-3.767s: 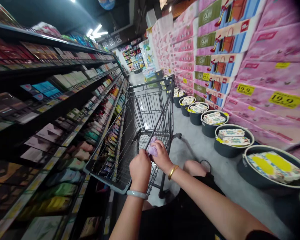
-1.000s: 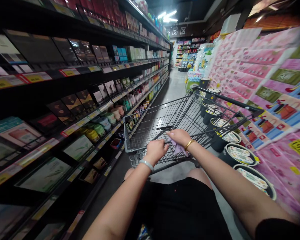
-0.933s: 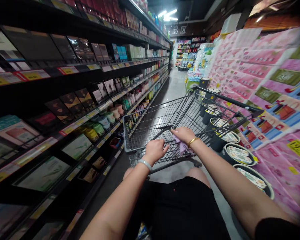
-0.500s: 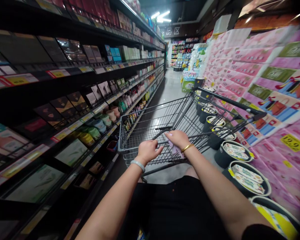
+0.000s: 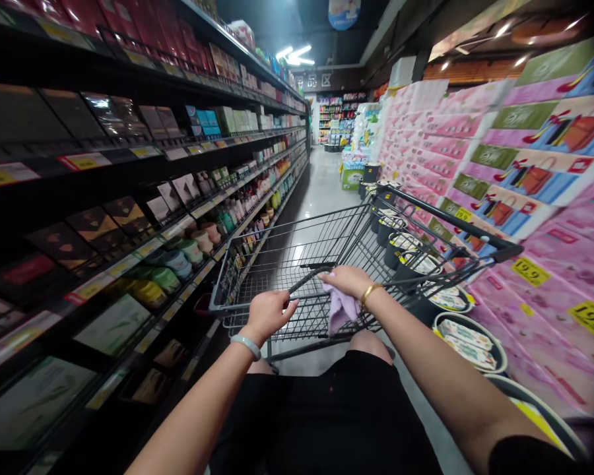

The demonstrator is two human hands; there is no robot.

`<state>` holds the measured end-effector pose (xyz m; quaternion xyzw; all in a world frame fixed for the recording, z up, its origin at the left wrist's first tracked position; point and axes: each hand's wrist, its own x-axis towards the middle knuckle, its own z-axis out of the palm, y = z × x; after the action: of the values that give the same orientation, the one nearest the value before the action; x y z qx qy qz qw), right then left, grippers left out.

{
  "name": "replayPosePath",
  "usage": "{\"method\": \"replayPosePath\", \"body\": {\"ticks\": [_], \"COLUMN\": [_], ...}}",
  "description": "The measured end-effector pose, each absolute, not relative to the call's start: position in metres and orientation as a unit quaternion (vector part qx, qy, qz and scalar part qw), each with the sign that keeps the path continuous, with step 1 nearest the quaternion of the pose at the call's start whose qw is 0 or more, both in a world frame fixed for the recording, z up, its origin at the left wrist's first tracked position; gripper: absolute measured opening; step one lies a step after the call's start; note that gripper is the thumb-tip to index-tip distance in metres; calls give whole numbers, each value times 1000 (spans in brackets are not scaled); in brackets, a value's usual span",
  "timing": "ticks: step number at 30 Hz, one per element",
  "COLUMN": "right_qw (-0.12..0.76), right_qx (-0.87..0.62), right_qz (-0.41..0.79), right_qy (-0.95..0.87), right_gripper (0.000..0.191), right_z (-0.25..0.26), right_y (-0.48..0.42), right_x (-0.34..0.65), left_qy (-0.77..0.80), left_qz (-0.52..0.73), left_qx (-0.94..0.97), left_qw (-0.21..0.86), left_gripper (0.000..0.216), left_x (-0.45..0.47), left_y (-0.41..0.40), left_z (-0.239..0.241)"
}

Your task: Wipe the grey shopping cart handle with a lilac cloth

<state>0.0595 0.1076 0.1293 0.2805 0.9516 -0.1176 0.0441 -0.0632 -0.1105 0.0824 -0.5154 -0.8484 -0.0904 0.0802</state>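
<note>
Head view. The left hand (image 5: 270,313) is closed around the near rim wire of a shopping cart (image 5: 301,244). The right hand (image 5: 344,280) lies flat on the cart's wire, fingers extended and together, pressing a lilac cloth (image 5: 340,311). The cloth sits under the palm and hangs below the wrist. Stocked shelves (image 5: 129,198) stand left of the cart and tubs of packets (image 5: 468,336) to its right.
</note>
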Motion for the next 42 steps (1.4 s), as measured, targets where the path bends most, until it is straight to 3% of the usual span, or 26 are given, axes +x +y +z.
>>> {"method": "replayPosePath", "body": {"ticks": [2,8,13,15,18,20,22,24,26,29,31,34,38,40,42], "right_qw": [63,-103,-56,-37,-122,-195,-199,-168,-163,-241,-278,-251,-205,-159,-117], "right_qx": [323,155,77,125,234,215,146,162,276,402,344,163,68,57,69], "right_qz": [-132,-72,-100,-145,-153,-106,-88,-117,-143,-106,-69,-42,-56,-94,-166], "right_qy": [935,980,990,981,952,951,965,965,936,877,894,953,975,981,977], "right_gripper": [77,56,53,47,45,40,35,36,41,45,42,41,68,61,39], "right_z": [132,110,115,118,110,102,97,99,103,104,98,89,92,99,106], "right_y": [97,50,92,99,82,67,64,77,95,103,92,72,82,100,114], "right_x": [50,69,101,101,95,96,101,106,107,98,94,102,122,124,119], "left_qy": [-848,-815,-804,-808,-821,-824,-827,-827,-823,-829,-833,-828,-831,-835,-835], "left_qz": [-89,-90,-111,-113,-140,-175,-204,-220,-227,-224,-219,-209,-190,-182,-179], "left_qx": [-516,-562,-575,-569,-538,-516,-504,-501,-505,-498,-494,-508,-512,-509,-509], "left_qw": [81,104,103,100,130,152,146,132,127,124,118,110,107,106,106], "left_gripper": [47,45,27,23,24,30,32,34,37,36,36,29,21,21,23], "left_x": [-59,-59,-58,-51,-31,-14,3,14,21,23,23,21,19,19,19], "left_y": [-112,-117,-121,-119,-106,-92,-79,-71,-67,-68,-70,-72,-72,-71,-71], "left_z": [81,78,78,79,78,75,70,65,62,61,62,63,63,63,63]}}
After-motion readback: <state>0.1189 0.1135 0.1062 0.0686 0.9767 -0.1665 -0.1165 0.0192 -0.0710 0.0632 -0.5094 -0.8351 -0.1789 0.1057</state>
